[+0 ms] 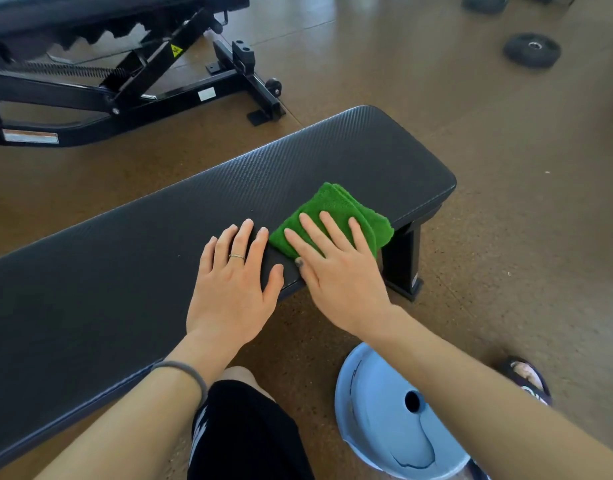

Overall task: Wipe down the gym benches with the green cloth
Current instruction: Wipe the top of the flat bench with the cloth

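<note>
Black textured padding covered the flat bench (pixel 152 258) that ran diagonally across a brown speckled gym floor (pixel 488 188). Behind it stood an adjustable bench (pixel 125 81) on a black steel frame, and two dark weights (pixel 532 50) lay well apart on the floor at upper right. A pale blue weight plate (pixel 377 427) lay on the floor just beside the person's knee, and a sandalled foot (pixel 526 379) showed at the right edge.

The right hand (pixel 336 268) lay flat with its fingers straight and spread, pressing a folded green cloth (pixel 336 209) onto the pad near the bench's near edge, towards its right end. The left hand (pixel 232 282) rested just beside it, palm down and fingers extended on the bare pad, holding nothing; a ring sat on one finger and a grey band (pixel 185 370) circled the wrist. The two hands were close but not touching.

The cloth's right corner overhung the pad's near edge above the bench leg (pixel 402 261). Bare pad stretched beyond the cloth to the rounded right end, and a long run of it extended to the left of the hands.
</note>
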A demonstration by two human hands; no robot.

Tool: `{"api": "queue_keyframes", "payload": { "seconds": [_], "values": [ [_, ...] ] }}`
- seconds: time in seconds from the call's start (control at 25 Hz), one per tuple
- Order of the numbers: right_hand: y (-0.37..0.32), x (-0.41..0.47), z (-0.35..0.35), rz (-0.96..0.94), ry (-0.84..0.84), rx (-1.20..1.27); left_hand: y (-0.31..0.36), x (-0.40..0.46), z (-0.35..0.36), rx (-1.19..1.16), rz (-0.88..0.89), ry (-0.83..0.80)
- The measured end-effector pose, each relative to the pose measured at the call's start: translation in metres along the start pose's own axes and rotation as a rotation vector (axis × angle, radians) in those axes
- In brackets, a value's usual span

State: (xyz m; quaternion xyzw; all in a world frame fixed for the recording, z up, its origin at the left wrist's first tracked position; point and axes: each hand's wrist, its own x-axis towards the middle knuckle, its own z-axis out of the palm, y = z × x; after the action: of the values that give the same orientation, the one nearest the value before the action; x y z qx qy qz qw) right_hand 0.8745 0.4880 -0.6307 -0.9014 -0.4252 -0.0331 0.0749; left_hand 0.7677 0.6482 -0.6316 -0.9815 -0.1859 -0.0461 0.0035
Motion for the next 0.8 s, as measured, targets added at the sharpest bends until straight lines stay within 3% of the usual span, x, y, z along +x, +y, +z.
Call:
{"api": "queue_keyframes", "payload": {
  "seconds": [0.12,0.24,0.36,0.52,0.68,0.8],
  "values": [
    [0.037,0.014,-0.008,-0.105,-0.076,-0.016,0.0,-0.001,-0.002,-0.007,0.0,-0.037],
    [0.099,0.062,-0.015,0.12,-0.085,0.014,0.006,0.005,-0.005,-0.021,-0.032,-0.043],
    [0.1,0.069,-0.01,0.303,-0.04,0.049,0.026,0.027,-0.008,-0.034,-0.037,-0.016],
    [0.041,0.013,0.001,0.224,0.077,0.045,0.045,0.045,-0.001,-0.057,0.0,-0.032],
    [0.087,0.024,-0.009,0.084,-0.02,0.0,0.044,0.043,0.003,-0.041,0.002,-0.013],
    [0.147,0.065,-0.019,0.34,-0.068,0.031,0.042,0.045,0.005,-0.041,-0.007,0.008]
  ]
}}
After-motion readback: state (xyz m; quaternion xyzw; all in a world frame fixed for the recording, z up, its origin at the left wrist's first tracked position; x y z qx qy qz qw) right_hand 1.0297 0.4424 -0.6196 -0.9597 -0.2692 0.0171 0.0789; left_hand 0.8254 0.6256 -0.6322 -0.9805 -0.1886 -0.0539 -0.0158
